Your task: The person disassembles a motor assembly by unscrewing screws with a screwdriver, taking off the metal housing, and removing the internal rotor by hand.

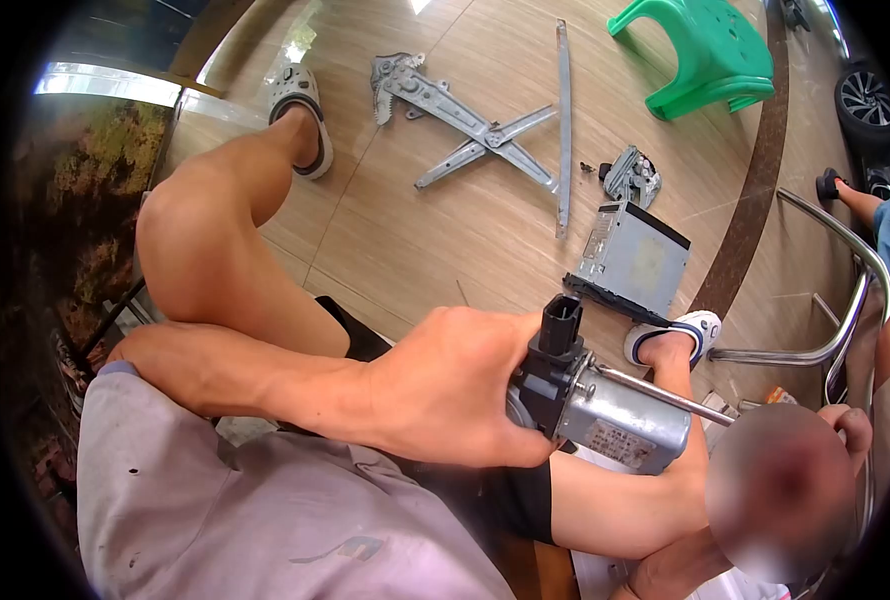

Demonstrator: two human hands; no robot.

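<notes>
My left hand (465,385) is wrapped round a small electric window motor (625,420) with a silver metal can and a black plastic housing. Its black connector socket (562,325) points up, away from my fingers. A thin metal screwdriver shaft (665,393) runs along the can, with its tip at the motor's housing end. At the shaft's other end, my right hand (851,432) is closed round the handle. A blurred patch hides most of that hand and the handle itself.
A scissor-type window regulator (485,132) and a long metal rail (563,130) lie on the tiled floor. Nearby are a metal box-shaped unit (637,258), a small mechanism (632,177), a green stool (705,50) and a chrome chair frame (845,250). Another person's leg (858,203) shows at right.
</notes>
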